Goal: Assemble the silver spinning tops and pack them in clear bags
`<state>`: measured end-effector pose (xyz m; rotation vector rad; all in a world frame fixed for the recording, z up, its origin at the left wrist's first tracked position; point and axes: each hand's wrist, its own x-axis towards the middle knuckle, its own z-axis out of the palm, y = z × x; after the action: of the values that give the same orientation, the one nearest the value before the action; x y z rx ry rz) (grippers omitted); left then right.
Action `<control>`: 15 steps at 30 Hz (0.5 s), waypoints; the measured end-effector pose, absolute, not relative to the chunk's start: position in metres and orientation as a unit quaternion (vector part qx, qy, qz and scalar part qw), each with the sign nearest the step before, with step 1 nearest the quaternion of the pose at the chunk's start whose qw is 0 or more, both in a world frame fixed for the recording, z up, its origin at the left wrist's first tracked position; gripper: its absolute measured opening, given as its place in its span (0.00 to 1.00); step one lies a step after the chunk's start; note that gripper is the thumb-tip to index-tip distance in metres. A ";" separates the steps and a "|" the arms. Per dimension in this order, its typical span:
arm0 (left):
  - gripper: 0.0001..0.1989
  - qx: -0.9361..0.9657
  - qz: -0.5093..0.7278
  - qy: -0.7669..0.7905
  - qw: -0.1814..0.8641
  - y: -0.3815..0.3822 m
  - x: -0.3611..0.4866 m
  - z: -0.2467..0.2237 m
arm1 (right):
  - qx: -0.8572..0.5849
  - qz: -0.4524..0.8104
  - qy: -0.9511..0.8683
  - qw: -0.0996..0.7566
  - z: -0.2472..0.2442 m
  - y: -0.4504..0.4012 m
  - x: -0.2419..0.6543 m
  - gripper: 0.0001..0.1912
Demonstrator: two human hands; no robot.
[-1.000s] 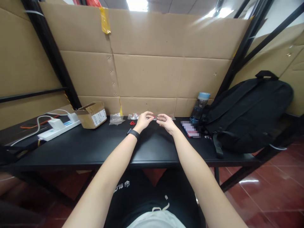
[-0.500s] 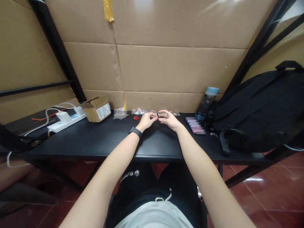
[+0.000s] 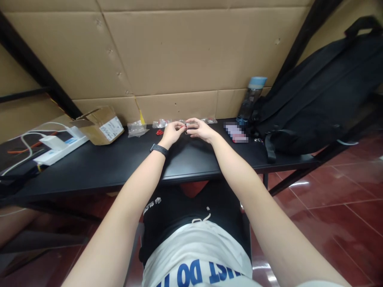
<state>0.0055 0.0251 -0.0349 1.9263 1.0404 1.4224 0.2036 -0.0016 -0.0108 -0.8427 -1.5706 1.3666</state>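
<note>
Both hands meet above the black table (image 3: 131,159), fingertip to fingertip. My left hand (image 3: 173,133), with a dark watch on its wrist, is closed in a pinch. My right hand (image 3: 201,130) curls its thumb and fingers around the same spot. Between the fingertips is a tiny dark and red piece (image 3: 186,127), mostly covered and too small to name. Small red pieces (image 3: 159,132) lie just left of my left hand. Behind the hands are clear plastic bags (image 3: 162,123) with small parts.
At the left stand an opened cardboard box (image 3: 100,125) and a white power strip (image 3: 61,151) with plugs and cables. Another clear bag (image 3: 137,129) lies by the box. To the right are a phone (image 3: 236,132), a blue-capped bottle (image 3: 250,99) and a large black backpack (image 3: 317,99). Cardboard walls the back.
The head view has tipped down and turned, so everything sits higher and further left in the picture. Both hands stay together at the small piece, with slight finger shifts.
</note>
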 end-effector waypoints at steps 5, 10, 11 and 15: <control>0.08 0.706 0.529 0.390 0.264 0.022 0.004 -0.034 | -0.342 0.546 -0.629 0.434 -0.008 -0.005 0.202 0.28; 0.09 0.695 0.528 0.398 0.285 0.016 0.006 -0.032 | -0.351 0.543 -0.628 0.433 -0.009 -0.004 0.204 0.28; 0.09 0.695 0.524 0.400 0.288 0.015 0.006 -0.032 | -0.353 0.543 -0.628 0.432 -0.009 -0.004 0.204 0.28; 0.11 0.695 0.513 0.401 0.304 0.012 0.006 -0.030 | -0.349 0.542 -0.630 0.432 -0.008 -0.004 0.206 0.28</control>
<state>0.0056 0.0119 -0.0299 1.8407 1.0627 1.3601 0.2058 -0.0043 -0.0085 -0.8709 -1.5712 1.3506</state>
